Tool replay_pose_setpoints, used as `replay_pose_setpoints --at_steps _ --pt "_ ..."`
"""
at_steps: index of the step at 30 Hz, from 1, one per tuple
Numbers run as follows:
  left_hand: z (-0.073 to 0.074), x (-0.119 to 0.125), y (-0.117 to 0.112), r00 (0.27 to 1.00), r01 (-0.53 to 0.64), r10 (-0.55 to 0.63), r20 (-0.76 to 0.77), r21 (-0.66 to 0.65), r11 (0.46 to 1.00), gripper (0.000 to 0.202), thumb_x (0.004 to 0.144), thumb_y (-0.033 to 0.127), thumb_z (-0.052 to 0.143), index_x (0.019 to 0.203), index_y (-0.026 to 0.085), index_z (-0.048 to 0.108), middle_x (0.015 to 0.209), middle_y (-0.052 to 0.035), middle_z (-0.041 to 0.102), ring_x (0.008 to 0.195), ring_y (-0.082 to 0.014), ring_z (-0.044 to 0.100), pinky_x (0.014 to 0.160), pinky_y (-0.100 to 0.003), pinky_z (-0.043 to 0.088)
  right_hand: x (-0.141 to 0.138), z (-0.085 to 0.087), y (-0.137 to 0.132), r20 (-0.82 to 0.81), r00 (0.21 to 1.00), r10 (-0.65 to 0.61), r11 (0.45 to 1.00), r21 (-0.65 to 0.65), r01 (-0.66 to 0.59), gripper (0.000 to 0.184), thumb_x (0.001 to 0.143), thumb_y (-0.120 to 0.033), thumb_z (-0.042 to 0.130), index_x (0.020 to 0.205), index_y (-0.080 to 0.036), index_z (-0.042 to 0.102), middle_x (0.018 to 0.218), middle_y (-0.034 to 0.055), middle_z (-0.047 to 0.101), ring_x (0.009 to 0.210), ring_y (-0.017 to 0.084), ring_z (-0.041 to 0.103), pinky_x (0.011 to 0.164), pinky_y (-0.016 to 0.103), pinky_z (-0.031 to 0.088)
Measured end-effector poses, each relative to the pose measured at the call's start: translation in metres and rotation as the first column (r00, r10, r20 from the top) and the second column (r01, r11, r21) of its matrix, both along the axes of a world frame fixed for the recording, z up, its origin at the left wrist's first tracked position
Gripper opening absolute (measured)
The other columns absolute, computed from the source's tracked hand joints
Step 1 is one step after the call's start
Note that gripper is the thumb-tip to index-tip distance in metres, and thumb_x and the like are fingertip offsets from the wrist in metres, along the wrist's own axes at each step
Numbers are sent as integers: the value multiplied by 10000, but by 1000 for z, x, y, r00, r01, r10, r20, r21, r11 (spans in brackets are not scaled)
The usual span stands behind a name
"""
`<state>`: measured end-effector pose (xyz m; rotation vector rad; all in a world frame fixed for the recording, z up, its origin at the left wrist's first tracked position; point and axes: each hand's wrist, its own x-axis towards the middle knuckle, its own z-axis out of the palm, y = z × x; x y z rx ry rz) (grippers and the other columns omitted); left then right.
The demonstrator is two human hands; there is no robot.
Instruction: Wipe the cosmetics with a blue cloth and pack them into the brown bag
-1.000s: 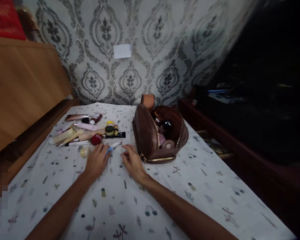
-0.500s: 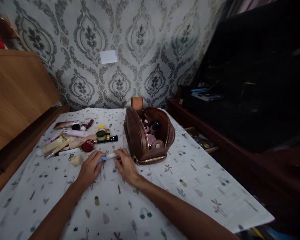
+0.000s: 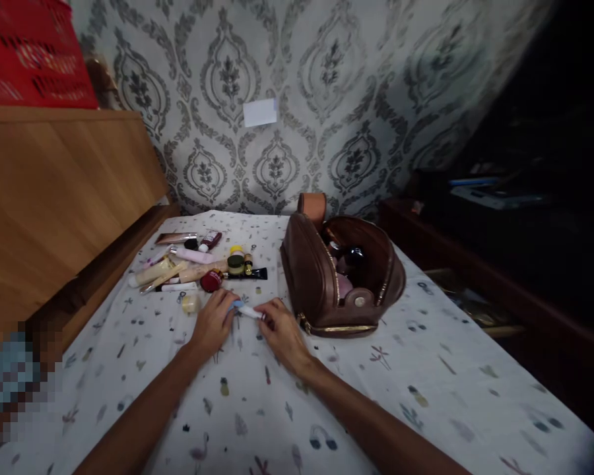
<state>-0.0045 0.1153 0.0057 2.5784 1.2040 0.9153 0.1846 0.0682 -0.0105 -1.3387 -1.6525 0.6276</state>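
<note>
through the head camera i see both hands low on the printed sheet (image 3: 426, 369), close together in front of me. between them is a small tube (image 3: 248, 310), white with a blue cap (image 3: 237, 305). the left hand (image 3: 212, 326) has its fingers (image 3: 228, 306) closed on the cap end, and the right hand (image 3: 282, 333) has its fingers (image 3: 267, 311) closed on the white end, so the small tube is pinched from both sides. it is just above the sheet or touching it; i cannot tell which. its long axis runs left to right, with the cap end a little farther from me. both hands are equally near it, one at each end. the brown bag (image 3: 321, 284) stands open just to the right of the right hand, and some bottles show inside its mouth. behind the left hand lies a pile of cosmetics (image 3: 188, 264). from this pile a red jar (image 3: 210, 280) and a black tube (image 3: 250, 272) are nearest to the fingers. a small pale round thing (image 3: 190, 303) sits just beside the left hand.
</note>
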Motion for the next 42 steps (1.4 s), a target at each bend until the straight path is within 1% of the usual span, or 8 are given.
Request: replay_pose_setpoints --at_steps 6,17,23,27,30,34,38,42 --pt "0 0 -1 1000 -19 19 4 -5 1000 185 971 194 422 1047 219 589 1029 -54 599 996 -225 562 856 -357 472 0 -2 1 -42 999 14 1000 23 -13 257 807 -66 557 989 -189 690 874 20 558 696 138 594 684 278 528" --pt "1 -3 -1 997 -52 51 51 8 999 244 933 155 400 1094 202 578 1061 -75 599 1025 -238 561 897 -383 469 0 1 -1 -86 995 54 998 35 -51 268 804 -60 533 993 -182 679 1177 103 577 830 157 644 765 326 566" --pt "13 -11 5 972 -229 226 57 54 972 316 863 103 398 1096 204 585 1063 -74 636 1035 -252 590 911 -392 469 1 4 -3 -95 993 65 998 22 -63 254 812 -68 533 983 -190 677 1236 107 577 822 159 646 762 335 561" --pt "33 -7 16 932 -346 354 -73 100 933 269 919 175 394 1116 206 574 1064 -83 630 1034 -263 591 864 -376 483 1 5 -3 -109 991 72 997 23 -70 261 814 -60 524 983 -184 678 1210 100 578 743 127 614 731 311 550" --pt "46 0 24 841 -441 474 -262 177 880 328 939 363 476 1201 185 561 1092 -137 588 1049 -324 561 785 -401 500 1 6 -4 -118 991 67 998 26 -64 252 812 -63 527 974 -181 680 1176 99 573 780 138 617 728 304 549" --pt "49 3 31 742 -488 505 -440 162 858 409 914 419 525 1222 152 561 1145 -196 559 1081 -392 536 725 -437 510 0 7 -5 -113 993 46 999 4 -45 239 808 -58 538 956 -184 677 1154 84 565 711 108 598 670 271 542" --pt "49 0 32 723 -508 496 -481 117 853 377 939 386 472 1226 157 553 1105 -187 598 1033 -393 576 697 -439 507 0 7 -6 -114 993 40 999 21 -38 243 809 -52 549 963 -193 675 1139 70 575 690 94 588 642 252 538" --pt "59 -3 26 738 -517 511 -440 118 848 406 925 419 493 1248 180 555 1098 -174 619 1048 -398 591 693 -421 498 -1 7 -5 -164 985 58 997 60 -49 273 818 -57 533 1011 -195 669 1143 74 576 778 116 624 680 260 555"
